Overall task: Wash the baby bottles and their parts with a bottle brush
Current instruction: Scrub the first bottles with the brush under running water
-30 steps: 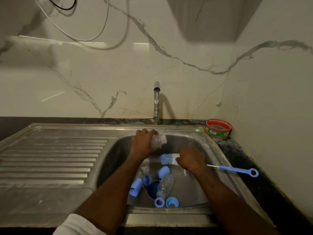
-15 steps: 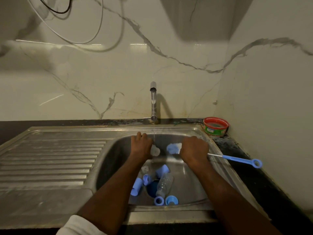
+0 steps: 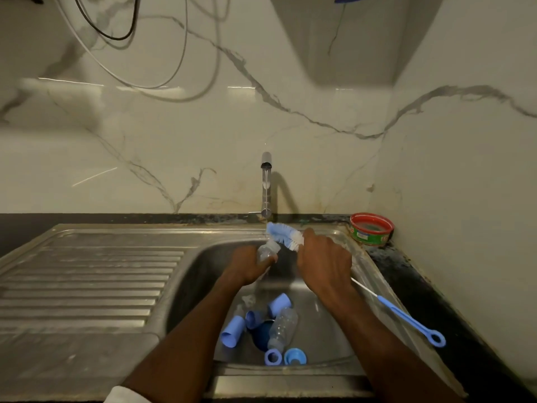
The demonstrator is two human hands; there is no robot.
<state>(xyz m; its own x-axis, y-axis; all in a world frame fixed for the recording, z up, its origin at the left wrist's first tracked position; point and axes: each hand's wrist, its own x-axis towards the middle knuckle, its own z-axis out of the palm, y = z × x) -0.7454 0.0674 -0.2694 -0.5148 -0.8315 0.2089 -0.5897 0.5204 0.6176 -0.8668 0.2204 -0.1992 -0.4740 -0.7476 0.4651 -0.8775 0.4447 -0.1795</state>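
Over the sink [image 3: 203, 257], bottle [image 3: 266, 251] in left hand [image 3: 247, 267], brush [image 3: 283, 235] in right hand [image 3: 325, 264]

Bench [image 3: 430, 289]: dark, mottled, ran along the marble wall and held a steel sink [image 3: 360, 257] set into it.
Drainboard [image 3: 87, 280]: ribbed steel, left of the sink basin, bare.
Tub [image 3: 372, 229]: red-rimmed, green-sided, stood on the bench at the sink's far right corner, against the wall.
Tap [image 3: 266, 184]: rose from the bench behind the sink, at its middle.
Basin floor: a clear bottle [image 3: 283, 327] lay on its side; light blue caps [image 3: 232, 333] lay to its left and above it; two blue rings [image 3: 273, 357] lay near the sink's front wall; a dark blue piece [image 3: 261, 334] lay partly under the bottle.
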